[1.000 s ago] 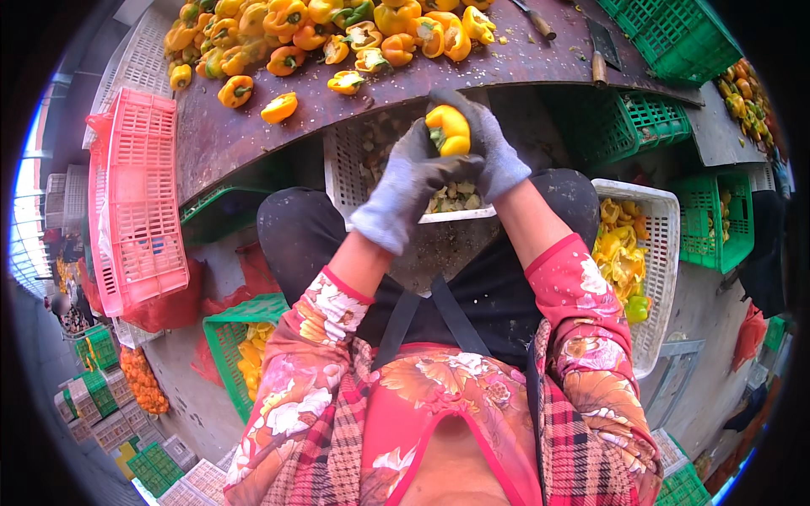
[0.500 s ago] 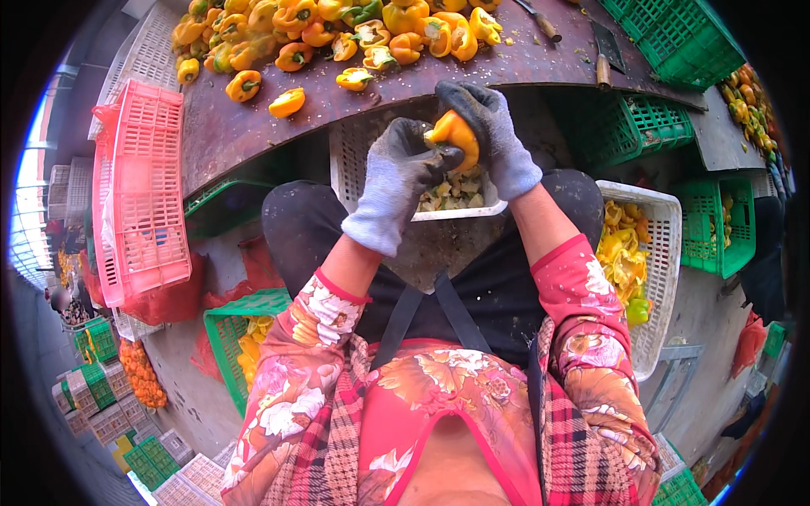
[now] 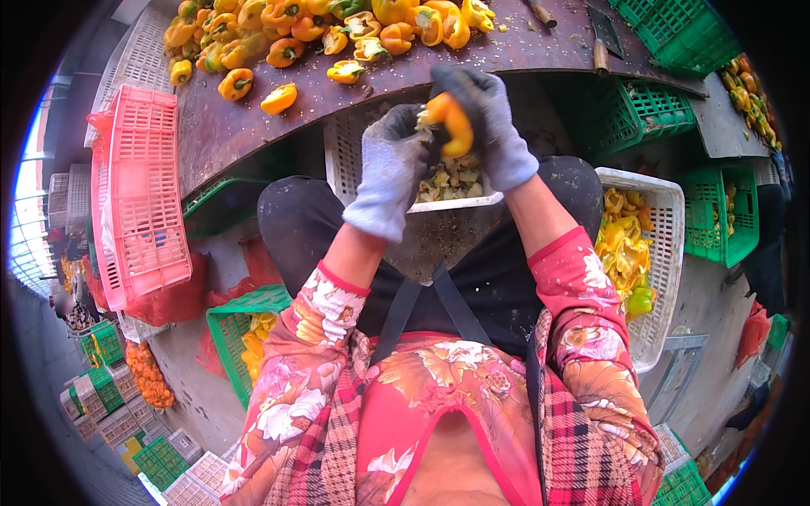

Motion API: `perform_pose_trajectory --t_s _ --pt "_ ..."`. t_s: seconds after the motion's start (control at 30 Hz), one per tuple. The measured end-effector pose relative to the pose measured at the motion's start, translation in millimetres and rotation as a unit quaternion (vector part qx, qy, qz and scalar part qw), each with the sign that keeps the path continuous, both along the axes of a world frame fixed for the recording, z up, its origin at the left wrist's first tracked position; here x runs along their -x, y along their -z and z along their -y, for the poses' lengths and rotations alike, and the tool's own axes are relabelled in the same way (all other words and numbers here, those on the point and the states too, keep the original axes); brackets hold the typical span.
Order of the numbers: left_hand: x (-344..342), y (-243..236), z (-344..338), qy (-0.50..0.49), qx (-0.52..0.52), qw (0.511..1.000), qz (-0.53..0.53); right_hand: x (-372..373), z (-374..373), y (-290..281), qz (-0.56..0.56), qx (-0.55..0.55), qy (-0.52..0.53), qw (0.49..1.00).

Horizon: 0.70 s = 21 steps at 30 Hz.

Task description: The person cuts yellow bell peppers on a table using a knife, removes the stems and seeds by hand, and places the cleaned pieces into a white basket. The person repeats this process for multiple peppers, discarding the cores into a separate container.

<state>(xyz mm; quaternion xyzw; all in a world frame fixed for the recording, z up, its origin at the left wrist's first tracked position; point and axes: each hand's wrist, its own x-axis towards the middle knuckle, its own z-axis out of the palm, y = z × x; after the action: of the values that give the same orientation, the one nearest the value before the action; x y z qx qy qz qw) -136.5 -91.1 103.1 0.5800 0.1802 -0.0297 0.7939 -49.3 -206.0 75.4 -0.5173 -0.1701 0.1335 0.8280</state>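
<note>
Pepper: one (image 3: 458, 132), between the left hand (image 3: 393, 158) and right hand (image 3: 491, 122), both gloved.
Right grip: curled around the pepper, holding it.
Left grip: bent at its seedy end; cannot tell if it pinches.
White scrap box: one (image 3: 456, 203), below the grip.
Knives: two (image 3: 601, 57), past the grip, right.
Pepper pile: too many to count (image 3: 283, 17), past the grip, left.

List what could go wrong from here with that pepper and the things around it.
The orange pepper in the right hand, with the left hand at its pale end, might slip and fall into the white crate of scraps below. The wooden-handled blade lies near the table's edge; a bump could knock it off.
</note>
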Motion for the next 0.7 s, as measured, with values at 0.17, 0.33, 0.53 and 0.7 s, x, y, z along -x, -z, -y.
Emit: perform_pose_trajectory --t_s 0.17,0.33,0.53,0.7 --pt "-0.6 89.8 -17.1 -0.038 -0.146 0.985 -0.079 0.8 -4.4 -15.0 -0.158 -0.071 0.017 0.985" --pt "-1.9 65.2 -18.5 -0.001 -0.005 1.000 0.015 -16.6 6.5 14.9 -0.298 0.010 0.120 0.947" --pt "-14.2 25.2 -15.0 0.067 0.138 0.987 0.046 -9.6 -4.2 22.6 -0.296 0.079 0.093 0.947" --pt "-10.7 19.5 -25.9 0.064 0.318 0.941 0.100 -16.0 18.5 30.0 -0.382 -0.069 -0.105 0.916"
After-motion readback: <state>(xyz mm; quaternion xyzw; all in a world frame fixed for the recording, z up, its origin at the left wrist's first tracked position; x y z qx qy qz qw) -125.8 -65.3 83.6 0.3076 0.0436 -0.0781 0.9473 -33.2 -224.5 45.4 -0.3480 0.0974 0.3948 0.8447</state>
